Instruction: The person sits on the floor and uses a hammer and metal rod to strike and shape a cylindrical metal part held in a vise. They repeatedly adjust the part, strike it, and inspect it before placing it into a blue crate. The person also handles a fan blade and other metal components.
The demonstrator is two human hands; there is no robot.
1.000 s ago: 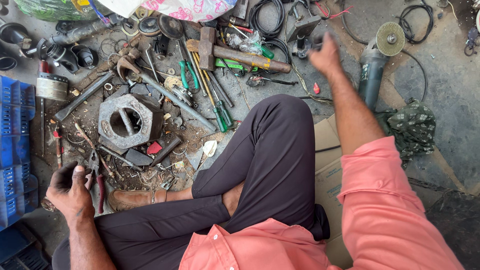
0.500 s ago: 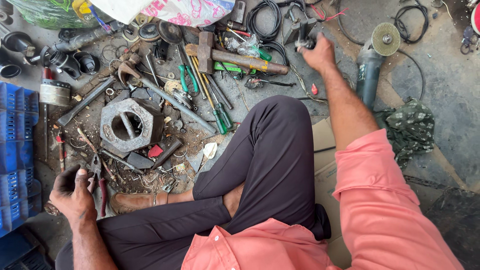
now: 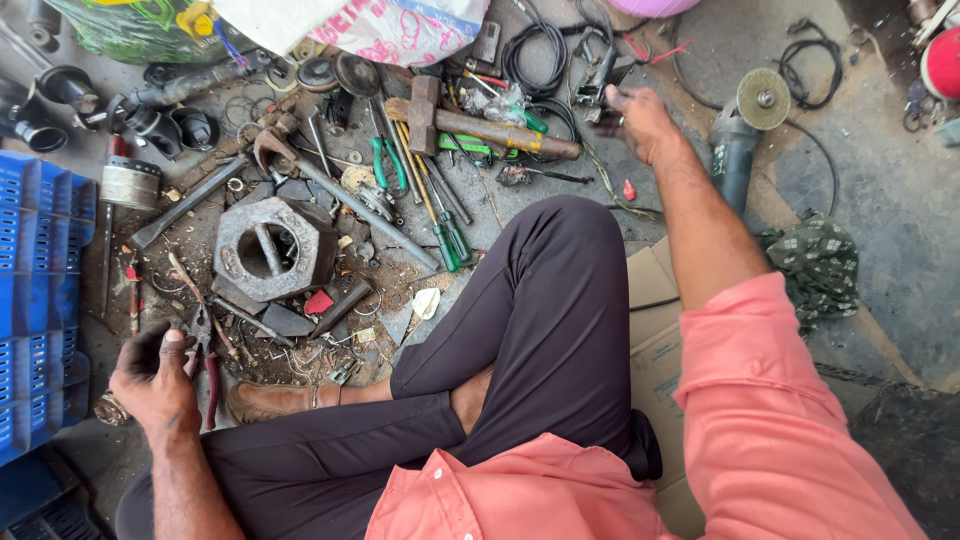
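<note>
The left hand (image 3: pixel 155 380) sat low beside the knee, curled shut around a small dark object too hidden to name, as it had been a second before. Red-handled pliers (image 3: pixel 207 355) lay just to its right, touching the thumb side, and a large hexagonal steel nut (image 3: pixel 272 248) rested a little beyond them. Farther out, the right hand (image 3: pixel 640 118) had drawn back slightly from the cable pile, fingers loosely bent around a small dark part (image 3: pixel 600 85); whether it truly gripped it could not be told. A wooden-handled hammer (image 3: pixel 480 125) lay left of that hand, an angle grinder (image 3: pixel 745 130) to its right.
</note>
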